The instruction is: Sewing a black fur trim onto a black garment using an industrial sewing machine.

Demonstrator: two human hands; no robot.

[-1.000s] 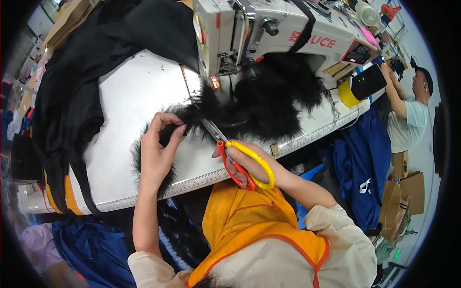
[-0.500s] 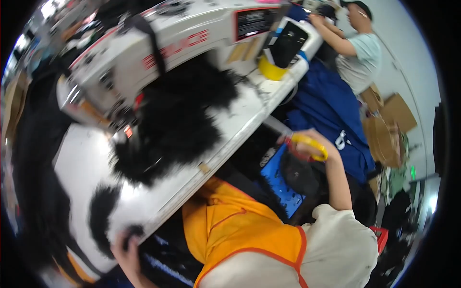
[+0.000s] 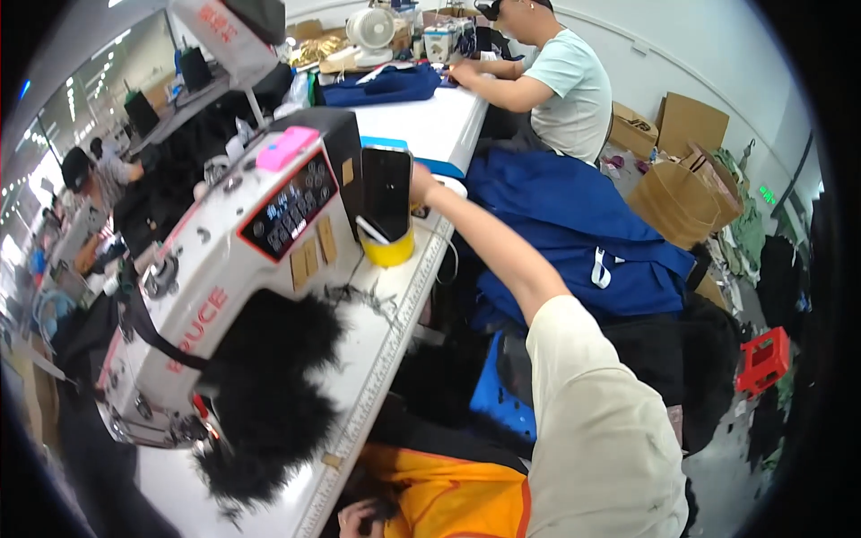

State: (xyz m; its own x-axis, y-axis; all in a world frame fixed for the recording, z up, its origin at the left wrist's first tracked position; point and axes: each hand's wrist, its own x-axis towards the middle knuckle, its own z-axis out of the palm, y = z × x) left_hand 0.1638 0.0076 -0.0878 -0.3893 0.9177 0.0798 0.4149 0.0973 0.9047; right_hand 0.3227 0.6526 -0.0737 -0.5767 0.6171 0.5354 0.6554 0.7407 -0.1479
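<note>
My right hand (image 3: 421, 185) is stretched out beside an upright phone (image 3: 387, 190) at the far end of the sewing table. The phone hides most of its fingers, and anything they hold is out of sight. A yellow round holder (image 3: 389, 247) stands under the phone. Low in the view, my left hand (image 3: 361, 518) is curled against a dark fuzzy piece that looks like black fur (image 3: 381, 498), next to my orange apron (image 3: 448, 491). A large heap of black fur (image 3: 269, 381) lies under the arm of the white sewing machine (image 3: 202, 296).
Blue fabric (image 3: 574, 233) is piled right of the table. Another person (image 3: 569, 90) works at a white table (image 3: 421, 121) beyond. Cardboard boxes (image 3: 691, 125) and a red stool (image 3: 764, 361) stand to the right. A measuring tape (image 3: 381, 386) runs along the table edge.
My right hand has gone from beside my body, where it held yellow-handled scissors, to the phone; the scissors no longer show. My left hand has left the tabletop for the apron. The view has swung right.
</note>
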